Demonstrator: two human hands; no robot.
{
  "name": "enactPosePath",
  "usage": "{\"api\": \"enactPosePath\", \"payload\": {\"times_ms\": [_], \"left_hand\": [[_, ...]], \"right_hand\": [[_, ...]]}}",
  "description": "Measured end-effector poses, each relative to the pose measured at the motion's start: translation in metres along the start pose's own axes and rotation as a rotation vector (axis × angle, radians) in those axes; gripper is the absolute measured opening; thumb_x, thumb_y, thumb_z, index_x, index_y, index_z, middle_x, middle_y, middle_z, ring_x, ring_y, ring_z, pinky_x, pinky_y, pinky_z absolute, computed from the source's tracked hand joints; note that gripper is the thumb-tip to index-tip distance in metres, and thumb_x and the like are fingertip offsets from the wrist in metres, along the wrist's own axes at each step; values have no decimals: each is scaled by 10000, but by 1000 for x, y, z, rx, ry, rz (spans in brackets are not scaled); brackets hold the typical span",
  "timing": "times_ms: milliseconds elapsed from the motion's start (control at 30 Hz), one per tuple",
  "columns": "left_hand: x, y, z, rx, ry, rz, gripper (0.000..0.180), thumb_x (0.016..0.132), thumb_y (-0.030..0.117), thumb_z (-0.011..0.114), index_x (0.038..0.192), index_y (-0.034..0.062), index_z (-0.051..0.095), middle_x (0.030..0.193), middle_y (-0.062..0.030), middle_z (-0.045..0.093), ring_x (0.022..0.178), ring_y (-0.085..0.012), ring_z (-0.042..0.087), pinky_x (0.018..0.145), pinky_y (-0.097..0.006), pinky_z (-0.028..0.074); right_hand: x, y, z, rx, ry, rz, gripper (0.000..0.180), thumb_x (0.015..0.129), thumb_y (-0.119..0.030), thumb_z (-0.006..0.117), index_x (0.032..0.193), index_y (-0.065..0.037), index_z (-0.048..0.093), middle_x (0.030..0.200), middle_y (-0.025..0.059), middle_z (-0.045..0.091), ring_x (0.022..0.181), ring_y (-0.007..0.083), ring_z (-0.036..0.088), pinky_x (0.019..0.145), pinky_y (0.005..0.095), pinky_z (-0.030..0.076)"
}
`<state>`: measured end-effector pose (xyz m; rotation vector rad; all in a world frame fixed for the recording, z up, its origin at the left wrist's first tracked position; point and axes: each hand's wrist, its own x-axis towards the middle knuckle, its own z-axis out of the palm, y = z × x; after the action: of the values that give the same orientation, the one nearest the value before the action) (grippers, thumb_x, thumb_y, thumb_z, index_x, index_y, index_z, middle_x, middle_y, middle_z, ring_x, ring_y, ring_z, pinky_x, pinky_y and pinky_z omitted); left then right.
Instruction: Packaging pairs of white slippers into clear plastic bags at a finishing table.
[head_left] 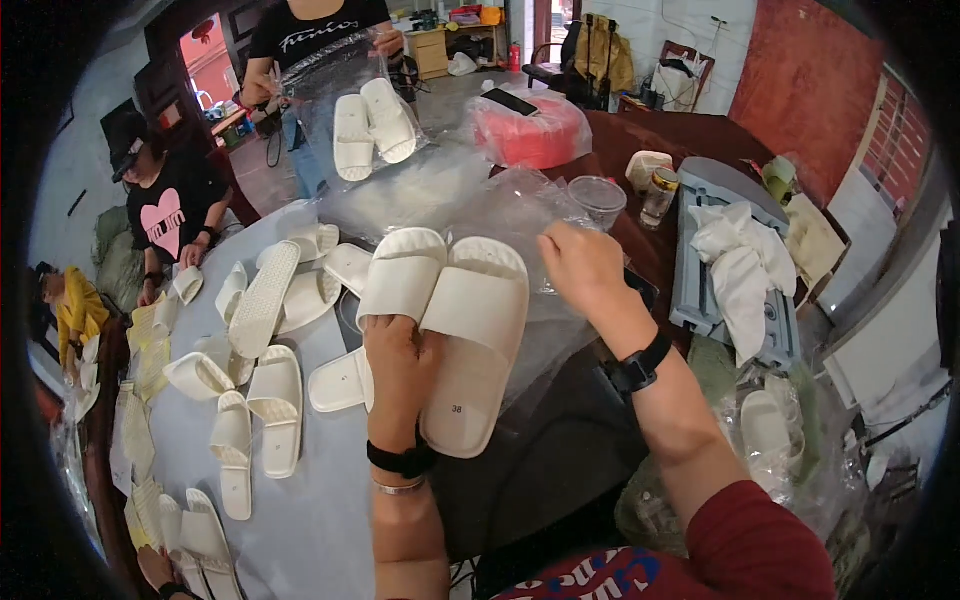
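Note:
A pair of cream slide slippers (480,300) is held side by side in front of me, toes pointing away. My left hand (402,355) is closed on them, its fingers at the strap opening of the left slipper and the thumb by the right one. To their right, my right hand (585,265) is closed in a fist beside a clear plastic bag (530,205). Whatever it may hold is hidden. More loose cream slippers (265,300) lie on the grey tabletop (335,480) to the left, some tilted or overlapping.
Across the table a person (310,40) holds a clear bag with a pair of slippers (372,130). Others sit at the left, and a hand reaches in at the lower left. A phone (510,101) rests on a red package (535,130). A can (660,195) stands by a grey device (700,260).

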<state>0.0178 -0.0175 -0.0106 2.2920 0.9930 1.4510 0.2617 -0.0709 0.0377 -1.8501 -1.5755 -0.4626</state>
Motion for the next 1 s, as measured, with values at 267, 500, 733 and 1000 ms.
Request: {"api": "enactPosePath", "payload": {"times_ms": [267,500,733,1000], "left_hand": [[-20,-9,-15,171,-310,223,127,633,41,641,754,4,648,849,-168,617,900,-395,540,801,-481,412],[-24,0,-16,175,-480,275,152,629,54,657,774,9,672,891,-175,636,907,-386,546,802,-479,425],[-7,9,12,268,-443,269,115,659,112,673,717,16,646,824,-159,623,875,-376,550,792,-478,424],[0,1,0,263,-393,270,130,638,90,678,663,-1,588,811,-176,609,819,-399,549,724,-489,433]], "right_hand": [[-20,-17,32,56,-289,-130,220,868,-224,559,761,-53,649,730,203,660,694,385,662,616,497,515],[-34,-31,20,92,-200,-324,85,782,-149,600,785,-75,642,691,155,661,674,354,674,579,472,512],[-52,-29,16,61,-178,-424,61,772,-148,600,780,-89,610,675,112,646,628,308,660,569,431,503],[-61,-25,24,225,-121,-454,59,778,-130,586,758,-75,588,670,117,629,617,323,649,563,440,500]]}}
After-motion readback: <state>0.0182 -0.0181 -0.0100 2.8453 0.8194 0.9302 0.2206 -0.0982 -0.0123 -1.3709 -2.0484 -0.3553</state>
